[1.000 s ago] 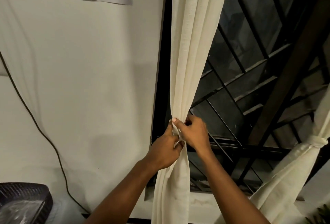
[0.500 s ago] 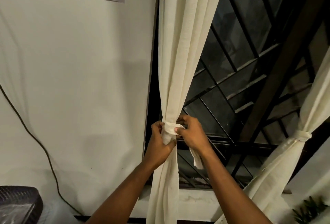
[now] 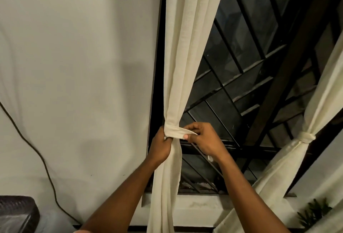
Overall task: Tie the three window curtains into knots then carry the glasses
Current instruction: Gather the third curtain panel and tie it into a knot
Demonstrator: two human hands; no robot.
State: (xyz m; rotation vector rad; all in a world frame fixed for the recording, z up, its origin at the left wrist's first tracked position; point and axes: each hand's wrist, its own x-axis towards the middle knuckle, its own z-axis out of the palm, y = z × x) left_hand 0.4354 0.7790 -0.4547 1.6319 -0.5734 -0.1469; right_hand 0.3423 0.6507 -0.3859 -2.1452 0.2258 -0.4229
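The left hand (image 3: 160, 149) is gripping the gathered curtain (image 3: 187, 61) just under the wrap, fingers curled round the bunch. The right hand (image 3: 204, 139) is pinching the free end of the strip (image 3: 176, 132) between thumb and fingers and drawing it out level to the right. The strip is lying once round the bunch, and as I read it no knot is formed here yet.

To do this well, the left hand should be holding the bunch firm so the wrap is not sliding down. The right hand should be taking the end under the wrap and pulling it snug, flat and untwisted.

The right curtain (image 3: 278, 167) is hanging already tied, its knot (image 3: 306, 137) well apart. The glasses are not showing in view.

The grille (image 3: 232, 81) is sitting close behind the right hand, so knuckles are risking the bars. The frame (image 3: 159, 65) and wall (image 3: 83, 84) are crowding the left side. Open room is lying toward the person and below the hands.
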